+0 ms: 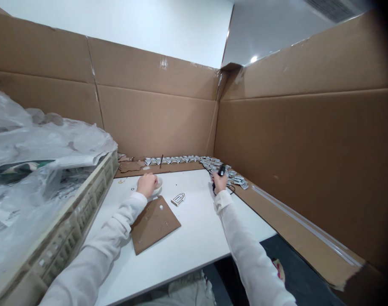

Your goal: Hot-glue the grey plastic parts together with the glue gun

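My left hand [147,185] is at a small white bowl [158,186] on the white table, its fingers bent down at the bowl's near side; what they hold, if anything, is hidden. My right hand [219,182] is closed around a black tool [221,171] with a dark cord beside it. Between the hands lies a small arch-shaped piece [178,199], white with dark lines. A brown board [155,225] lies below my left hand, with a small white blob [161,208] near its top edge.
Similar small pieces form a row [173,160] along the back edge and a pile [237,178] at the back right. A pale plastic crate [69,229] with clear plastic bags [47,140] stands at the left. Cardboard walls [156,110] enclose the table [200,229].
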### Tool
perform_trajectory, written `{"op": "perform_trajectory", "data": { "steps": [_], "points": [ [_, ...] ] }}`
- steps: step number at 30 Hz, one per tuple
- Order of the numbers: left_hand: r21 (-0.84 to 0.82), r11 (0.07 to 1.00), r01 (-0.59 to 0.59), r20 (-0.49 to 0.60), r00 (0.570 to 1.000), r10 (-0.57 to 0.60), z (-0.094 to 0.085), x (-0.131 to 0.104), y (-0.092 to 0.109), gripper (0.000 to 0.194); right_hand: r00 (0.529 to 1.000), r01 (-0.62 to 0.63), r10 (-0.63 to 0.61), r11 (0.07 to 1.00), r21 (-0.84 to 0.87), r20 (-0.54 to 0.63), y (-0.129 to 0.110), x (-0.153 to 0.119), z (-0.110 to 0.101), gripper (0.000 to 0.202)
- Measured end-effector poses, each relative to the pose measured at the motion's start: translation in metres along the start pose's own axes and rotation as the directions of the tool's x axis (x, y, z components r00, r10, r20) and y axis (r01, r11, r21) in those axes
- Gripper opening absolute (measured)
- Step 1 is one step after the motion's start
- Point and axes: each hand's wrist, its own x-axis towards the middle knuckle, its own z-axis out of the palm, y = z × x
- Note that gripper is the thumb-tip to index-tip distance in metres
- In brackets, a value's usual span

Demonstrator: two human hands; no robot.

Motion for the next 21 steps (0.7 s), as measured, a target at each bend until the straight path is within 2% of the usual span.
{"op": "perform_trajectory", "data": {
  "steps": [1,2,3,5,7,8,9,11,13,15,21],
  "points": [
    [-0.008,1.0,-0.003,-0.006,1.0,0.003,0.0,0.0,0.0,0.025,0.989,0.022,-0.019,1.0,-0.021,0.145,-0.005,-0.007,0.004,0.029],
    [-0.015,1.0,-0.005,-0.007,1.0,0.005,0.0,0.0,-0.001,0.024,0.956,0.048,-0.039,0.999,-0.022,0.29,-0.011,-0.015,0.007,0.026],
    [-0.019,1.0,-0.005,-0.002,1.0,0.005,0.0,0.0,-0.002,0.023,0.9,0.076,-0.057,0.997,-0.027,0.433,-0.016,-0.023,0.01,0.024],
    [-0.017,1.0,0.007,0.021,1.0,-0.006,0.002,0.001,-0.003,0.025,0.743,0.133,-0.083,0.991,-0.025,0.664,-0.024,-0.039,0.016,0.025],
    [-0.014,1.0,0.027,0.034,0.999,-0.026,0.004,0.001,-0.004,0.028,0.586,0.18,-0.103,0.984,-0.006,0.804,-0.03,-0.051,0.02,0.033],
    [-0.014,0.999,0.034,0.029,0.999,-0.034,0.005,0.001,-0.004,0.029,0.523,0.199,-0.112,0.98,0.007,0.845,-0.032,-0.056,0.022,0.036],
    [-0.015,0.999,0.041,0.018,0.999,-0.041,0.006,0.001,-0.004,0.029,0.472,0.214,-0.119,0.977,0.018,0.874,-0.033,-0.059,0.023,0.038],
    [-0.021,0.998,0.051,-0.012,0.999,-0.051,0.007,0.001,-0.004,0.028,0.407,0.239,-0.125,0.971,0.027,0.905,-0.033,-0.062,0.026,0.039],
    [-0.026,0.998,0.062,-0.031,0.998,-0.062,0.005,0.0,-0.003,0.026,0.378,0.264,-0.126,0.964,0.024,0.917,-0.031,-0.062,0.028,0.04],
    [-0.035,0.996,0.076,-0.035,0.996,-0.077,0.002,0.0,-0.003,0.026,0.372,0.288,-0.131,0.957,0.019,0.919,-0.029,-0.06,0.029,0.039],
    [-0.083,0.99,0.116,-0.03,0.992,-0.119,-0.008,0.001,-0.009,0.026,0.44,0.35,-0.148,0.937,-0.017,0.886,-0.026,-0.057,0.029,0.035]
  ]
}}
